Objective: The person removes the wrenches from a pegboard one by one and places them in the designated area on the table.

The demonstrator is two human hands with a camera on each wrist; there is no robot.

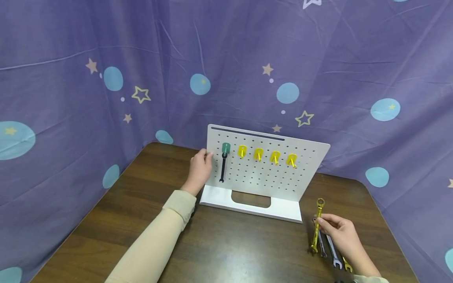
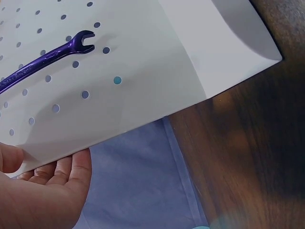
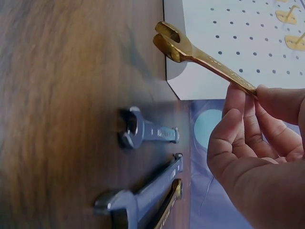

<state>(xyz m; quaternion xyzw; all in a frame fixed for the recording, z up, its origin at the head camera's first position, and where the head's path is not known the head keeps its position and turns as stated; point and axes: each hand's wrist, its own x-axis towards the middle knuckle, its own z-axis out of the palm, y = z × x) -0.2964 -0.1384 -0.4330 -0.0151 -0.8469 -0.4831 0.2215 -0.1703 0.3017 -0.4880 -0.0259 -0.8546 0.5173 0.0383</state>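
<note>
Between thumb and fingers my right hand (image 1: 341,232) pinches a gold combination wrench (image 1: 317,228), its ring end up and open end down. Beneath it on the table lie two silver wrenches (image 3: 150,133) and another gold wrench (image 3: 167,205). My left hand (image 1: 201,169) grips the left edge of a white pegboard (image 1: 262,177), thumb in front and fingers behind. On the board's green hook (image 1: 226,147) hangs a dark wrench (image 1: 223,169), which looks purple in the left wrist view. To its right, several yellow hooks (image 1: 259,154) form a row with nothing on them.
The pegboard stands on a white base (image 1: 216,195) with a cut-out, towards the back of the brown wooden table (image 1: 226,243). A purple curtain (image 1: 233,47) with stars and blue dots hangs behind and along the sides.
</note>
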